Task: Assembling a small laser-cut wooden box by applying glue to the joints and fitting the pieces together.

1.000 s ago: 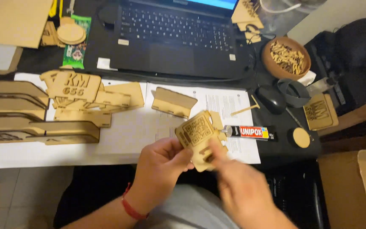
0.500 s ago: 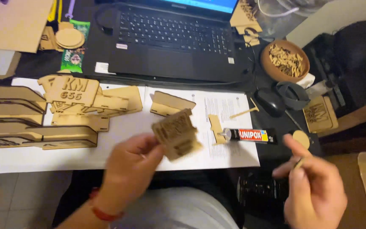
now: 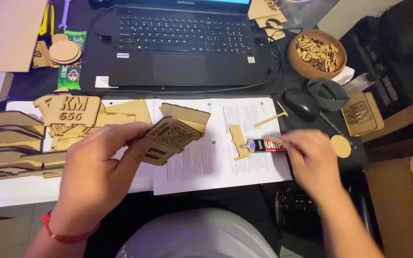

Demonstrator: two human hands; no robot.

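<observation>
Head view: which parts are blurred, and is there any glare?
Head view: the right hand is smeared by motion near the glue tube; the left hand and its wooden piece are sharper; no strong glare, and the paper is bright but legible.

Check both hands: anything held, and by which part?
Left hand grips the engraved wooden panel by its left edge. Right hand reaches the glue tube; grip unclear.

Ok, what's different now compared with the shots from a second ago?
The right hand let go of the engraved wooden panel, swung out to the right, and has come back onto the glue tube; whether it grips it is unclear. The left hand now holds the panel alone, further left. The laptop, bowl of wooden bits and papers stayed put.
</observation>
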